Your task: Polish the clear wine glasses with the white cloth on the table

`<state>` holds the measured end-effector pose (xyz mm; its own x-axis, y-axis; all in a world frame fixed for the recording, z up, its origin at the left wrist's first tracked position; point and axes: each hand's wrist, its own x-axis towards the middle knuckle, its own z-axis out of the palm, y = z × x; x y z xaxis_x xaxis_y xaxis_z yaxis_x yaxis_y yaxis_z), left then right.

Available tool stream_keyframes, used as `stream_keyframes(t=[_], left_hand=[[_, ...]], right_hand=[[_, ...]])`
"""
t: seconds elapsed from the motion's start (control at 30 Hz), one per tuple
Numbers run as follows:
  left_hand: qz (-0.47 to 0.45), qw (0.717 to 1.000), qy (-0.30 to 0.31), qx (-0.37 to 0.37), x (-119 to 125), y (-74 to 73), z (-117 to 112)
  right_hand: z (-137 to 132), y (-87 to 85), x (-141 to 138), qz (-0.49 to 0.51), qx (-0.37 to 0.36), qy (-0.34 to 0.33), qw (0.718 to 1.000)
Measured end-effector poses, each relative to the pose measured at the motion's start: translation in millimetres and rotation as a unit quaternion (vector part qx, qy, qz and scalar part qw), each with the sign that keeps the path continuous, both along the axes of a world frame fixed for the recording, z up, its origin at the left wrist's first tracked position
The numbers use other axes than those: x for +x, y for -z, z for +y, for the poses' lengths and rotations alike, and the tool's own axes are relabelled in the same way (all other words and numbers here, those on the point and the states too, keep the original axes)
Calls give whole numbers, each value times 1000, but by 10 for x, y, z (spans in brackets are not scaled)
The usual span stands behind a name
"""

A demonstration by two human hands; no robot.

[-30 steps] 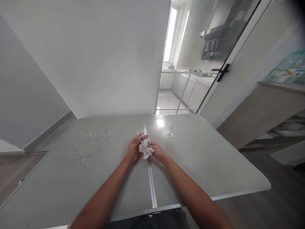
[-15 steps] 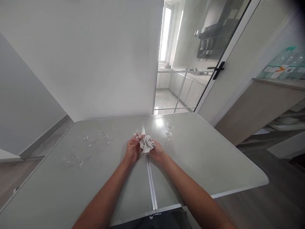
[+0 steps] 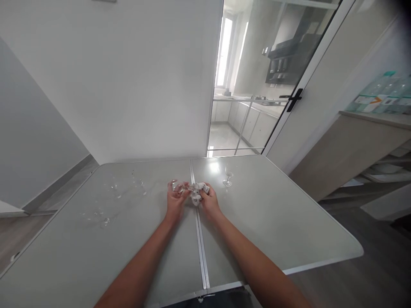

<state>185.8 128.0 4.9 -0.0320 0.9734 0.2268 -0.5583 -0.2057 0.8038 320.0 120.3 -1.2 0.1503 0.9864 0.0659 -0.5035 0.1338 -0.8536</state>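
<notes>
My left hand (image 3: 175, 204) is closed around the bowl of a clear stemmed glass (image 3: 181, 186), which lies sideways in the air above the table's middle seam. The stem end points right, into a crumpled pale cloth with dark marks (image 3: 199, 193). My right hand (image 3: 210, 202) pinches this cloth around the stem end, so the glass's foot is mostly hidden. Farther back, to the right of my hands, a stemmed glass (image 3: 227, 176) stands upright.
Several clear glasses, hard to make out, are on the table's left half, among them a near one (image 3: 104, 220) and one farther back (image 3: 141, 186). The pale table (image 3: 272, 231) has a metal edge. A wall and a glazed door (image 3: 247, 124) are behind it.
The glass has turned so that its stem points right into the cloth. My left hand has shifted slightly left, and the cloth has been folded around the stem end.
</notes>
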Motion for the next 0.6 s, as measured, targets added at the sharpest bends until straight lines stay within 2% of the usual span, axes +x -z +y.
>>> stream_keyframes(t=[0.17,0.3,0.37,0.47,0.6], left_hand=[[101,994,-31,-11,36,38,-26],[113,991,-76,-8,41,32,-39],[125,988,-91,-3,39,30,-36],[117,987,-112,-2,35,37,-24],[113,987,-110,-3,34,49,-14]], right_hand=[[-28,-9,-25,-1,-20,-14,1000],[-48,-56,19,6,19,-7,1000],[-57,-67,14,10,8,0,1000],[-70,-76,-7,30,-20,-28,999],[-68,-90,9,63,9,-22,998]])
